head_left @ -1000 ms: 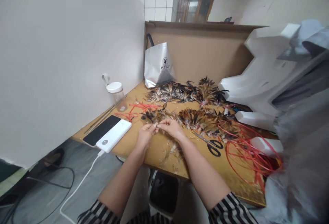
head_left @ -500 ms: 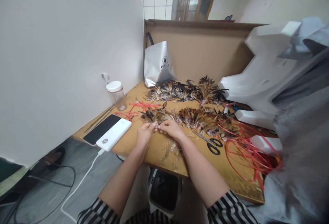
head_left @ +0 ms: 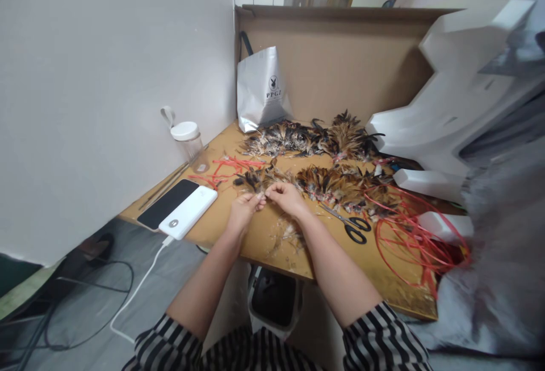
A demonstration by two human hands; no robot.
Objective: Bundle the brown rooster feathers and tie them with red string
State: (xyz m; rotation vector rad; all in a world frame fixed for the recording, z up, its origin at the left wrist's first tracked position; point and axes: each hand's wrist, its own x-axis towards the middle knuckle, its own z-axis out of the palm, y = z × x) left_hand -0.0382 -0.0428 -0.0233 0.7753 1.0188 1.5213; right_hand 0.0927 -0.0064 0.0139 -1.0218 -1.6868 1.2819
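Note:
Near the front of the table, my left hand (head_left: 246, 210) and my right hand (head_left: 288, 198) work almost tip to tip, both with fingers pinched. Whatever sits between the fingertips is too small to make out. Just beyond them lies a row of brown and black feathers (head_left: 326, 182), its left end close behind my fingertips. Loose feather bits (head_left: 286, 235) are scattered on the wood below my right wrist. Black-handled scissors (head_left: 356, 229) rest to the right of that wrist, blades pointing towards the feather row.
A second feather row (head_left: 298, 137) lies further back, before a silver bag (head_left: 259, 90). Red plastic strips (head_left: 238, 164) and a red tangle (head_left: 409, 240) flank the work. On the left are a lidded jar (head_left: 189, 144), a phone (head_left: 170, 203) and a cabled power bank (head_left: 187, 213).
My fingertips have drawn slightly apart, the right hand shifting a little up and to the right. The view has tilted down. Scissors and feather rows lie as before.

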